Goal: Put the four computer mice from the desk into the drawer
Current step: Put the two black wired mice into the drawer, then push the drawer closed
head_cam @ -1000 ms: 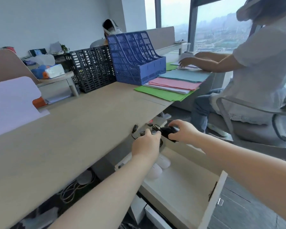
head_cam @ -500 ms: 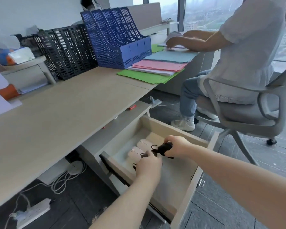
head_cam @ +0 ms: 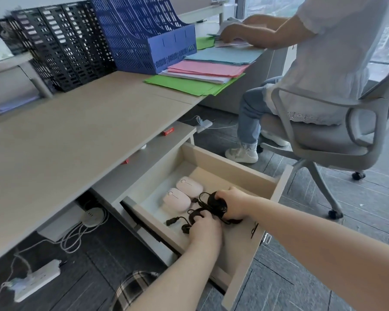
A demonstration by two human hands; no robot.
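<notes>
The open drawer (head_cam: 234, 169) sticks out from under the desk (head_cam: 76, 135). Two pale pink mice lie side by side on its floor, one (head_cam: 176, 199) nearer me and one (head_cam: 189, 186) behind it. My right hand (head_cam: 233, 205) is shut on a black wired mouse (head_cam: 217, 204) low inside the drawer. Just left of it, my left hand (head_cam: 206, 228) grips a second black wired mouse (head_cam: 194, 217), mostly hidden by my fingers. Their black cables and a plug (head_cam: 172, 221) trail across the drawer floor.
A blue file rack (head_cam: 144, 34) and black racks (head_cam: 61, 48) stand at the desk's back, with coloured paper stacks (head_cam: 202, 72) beside them. A person sits on a grey office chair (head_cam: 323, 131) to the right. A power strip (head_cam: 36, 279) and cables lie on the floor.
Both hands have carried the two black mice from desk-edge height down into the drawer. My view has tilted downward and closer to the drawer.
</notes>
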